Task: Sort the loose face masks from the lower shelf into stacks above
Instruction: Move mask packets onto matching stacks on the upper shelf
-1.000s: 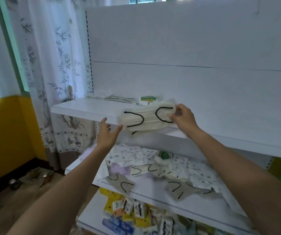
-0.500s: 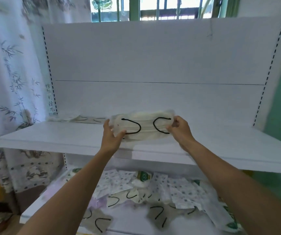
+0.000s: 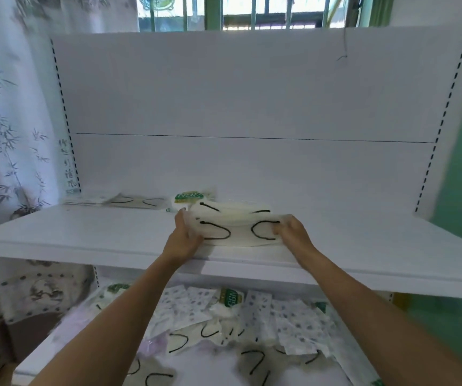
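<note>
Lowered since earlier onto the upper shelf [image 3: 85, 238], near the middle of its front edge, one cream mask [image 3: 238, 232] overlaps one cream stack [image 3: 235, 211] behind it. Two hands clamp its ends: the left hand [image 3: 184, 240] curls round one, the right hand [image 3: 294, 235] pinches the other.

White flat upper shelf board [image 3: 85, 238] sits above white lower shelf board [image 3: 210, 366], white panel [image 3: 252, 93] behind both. Left hand [image 3: 182, 240] and right hand [image 3: 294, 238] grip opposite ends of a cream black-looped mask bundle [image 3: 238, 231] over the upper board's middle front. Just behind it lies a cream mask stack [image 3: 232, 211]; behind-left of that a green-labelled packet [image 3: 191, 197], further left flat grey masks [image 3: 138, 201]. Loose masks and printed packets [image 3: 252, 316] are scattered on the lower board. Bamboo-print curtain [image 3: 10, 135] hangs left.
</note>
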`<state>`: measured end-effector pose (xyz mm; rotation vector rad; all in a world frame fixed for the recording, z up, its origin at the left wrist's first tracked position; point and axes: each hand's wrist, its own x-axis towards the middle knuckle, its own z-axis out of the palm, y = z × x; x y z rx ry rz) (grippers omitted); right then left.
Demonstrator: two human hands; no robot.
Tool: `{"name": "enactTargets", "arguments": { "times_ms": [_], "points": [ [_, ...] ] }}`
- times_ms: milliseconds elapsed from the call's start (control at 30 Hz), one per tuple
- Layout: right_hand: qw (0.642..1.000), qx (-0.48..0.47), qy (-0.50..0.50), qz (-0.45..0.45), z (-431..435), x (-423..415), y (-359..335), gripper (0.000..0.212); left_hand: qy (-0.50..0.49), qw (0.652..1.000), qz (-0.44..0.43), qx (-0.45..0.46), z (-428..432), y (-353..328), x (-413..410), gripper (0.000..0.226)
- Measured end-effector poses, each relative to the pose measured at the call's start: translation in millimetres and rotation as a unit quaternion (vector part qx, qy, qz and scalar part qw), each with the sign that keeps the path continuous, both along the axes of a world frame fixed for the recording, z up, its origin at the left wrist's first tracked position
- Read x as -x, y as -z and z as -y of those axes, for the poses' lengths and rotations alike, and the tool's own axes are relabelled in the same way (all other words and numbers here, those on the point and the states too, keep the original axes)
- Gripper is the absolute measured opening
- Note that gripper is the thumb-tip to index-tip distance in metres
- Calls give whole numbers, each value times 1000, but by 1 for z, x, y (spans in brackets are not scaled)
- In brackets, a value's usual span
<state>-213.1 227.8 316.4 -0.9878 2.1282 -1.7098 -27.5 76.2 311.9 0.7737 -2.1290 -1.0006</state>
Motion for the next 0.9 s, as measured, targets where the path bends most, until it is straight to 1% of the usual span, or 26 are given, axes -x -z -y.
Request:
{"name": "enactTargets", "arguments": {
  "times_ms": [33,100,200,233,267,300,333,400,433,500,567,600,633,667,700,733,800,900],
  "points": [
    [1000,7,7,11,0,-1,-1,11,-5,1000,-8,-13,2,-1,0,87],
    [999,18,10,29,1,-4,0,14,-20,998,-35,-45,7,-1,1,77],
    [998,28,11,52,2,-6,1,15,-20,994,-54,-89,16,-1,5,70],
    [997,32,16,61,1,-6,1,21,-18,994,-51,-94,17,-1,6,68],
    [997,39,21,71,1,-6,0,22,-18,994,-44,-94,19,-1,7,65],
    [997,38,26,69,1,-5,0,16,-21,995,-32,-90,19,-2,9,60],
    [997,33,28,65,1,-5,0,8,-29,996,-19,-79,20,-1,10,56],
    [999,21,39,29,3,0,2,24,-55,997,-6,-54,20,-1,12,49],
    [999,19,51,0,4,-1,2,23,-66,997,-8,-44,19,-1,13,46],
    [996,21,72,-37,5,-3,2,8,-87,995,-26,-30,16,-1,15,48],
    [994,41,86,-49,7,-5,1,37,-114,992,-58,-21,12,-1,14,52],
    [994,41,86,-61,8,-5,1,46,-128,989,-69,-10,12,-1,14,49],
    [993,34,84,-75,9,-5,0,51,-138,988,-71,10,14,0,14,40],
    [993,20,78,-88,11,-5,0,52,-141,987,-66,37,17,1,13,27],
    [992,4,74,-103,12,-5,0,50,-139,987,-55,58,20,3,13,14],
    [990,-17,74,-115,14,-2,0,47,-130,988,-37,73,23,3,13,8],
    [987,-55,88,-124,19,7,2,42,-90,992,21,91,29,5,17,17],
    [984,-83,101,-122,34,24,0,39,-19,988,95,120,38,3,29,47]
  ]
}}
